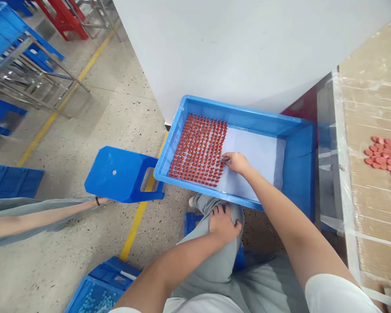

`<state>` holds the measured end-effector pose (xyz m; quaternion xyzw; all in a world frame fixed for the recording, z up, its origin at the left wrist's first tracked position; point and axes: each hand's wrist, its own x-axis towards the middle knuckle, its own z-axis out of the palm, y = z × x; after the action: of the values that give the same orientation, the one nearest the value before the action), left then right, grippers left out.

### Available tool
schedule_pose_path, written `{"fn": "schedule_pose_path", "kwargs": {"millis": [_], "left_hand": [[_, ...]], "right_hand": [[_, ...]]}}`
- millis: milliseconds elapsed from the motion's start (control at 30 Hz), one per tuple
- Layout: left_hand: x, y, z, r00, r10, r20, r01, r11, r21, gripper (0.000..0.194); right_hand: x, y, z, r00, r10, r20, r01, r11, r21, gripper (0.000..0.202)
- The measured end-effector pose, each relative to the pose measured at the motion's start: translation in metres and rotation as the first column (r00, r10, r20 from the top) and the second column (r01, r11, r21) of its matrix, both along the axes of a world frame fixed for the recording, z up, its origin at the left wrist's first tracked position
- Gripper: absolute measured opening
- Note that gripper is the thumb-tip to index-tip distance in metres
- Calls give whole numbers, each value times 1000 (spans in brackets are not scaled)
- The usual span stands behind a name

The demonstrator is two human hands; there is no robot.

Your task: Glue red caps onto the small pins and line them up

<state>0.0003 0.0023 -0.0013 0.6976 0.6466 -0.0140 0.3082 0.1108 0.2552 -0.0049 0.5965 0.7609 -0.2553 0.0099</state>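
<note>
Inside a blue plastic tray [301, 174], many small reddish-brown pieces [198, 150] with thin upright tips stand in close rows on the left part. A white sheet [252, 150] covers the tray's floor to their right. My right hand [236, 162] reaches in over the sheet, its fingertips pinched at the right edge of the rows; whatever is between them is too small to make out. My left hand [224, 224] lies on my knee, fingers spread, holding nothing.
A blue stool [117, 174] stands left of the tray, touched by another person's hand [102, 201]. At right, a cardboard-covered table [374, 234] carries red discs [382, 152]. A blue crate [97, 282] with small light-blue pieces sits below; a white panel [241, 48] rises behind the tray.
</note>
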Motion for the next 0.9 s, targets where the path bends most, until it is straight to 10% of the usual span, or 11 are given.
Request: {"fn": "schedule_pose_path", "kwargs": {"millis": [367,900], "left_hand": [[1,-1,-1,1000,7,-11,-7,999,44,69],[2,-2,2,1000,6,-24,-5,1000,27,70]], "right_hand": [[59,-13,23,994,88,64,-88,996,-3,41],[24,-10,9,952,147,270,-174,981,81,26]]}}
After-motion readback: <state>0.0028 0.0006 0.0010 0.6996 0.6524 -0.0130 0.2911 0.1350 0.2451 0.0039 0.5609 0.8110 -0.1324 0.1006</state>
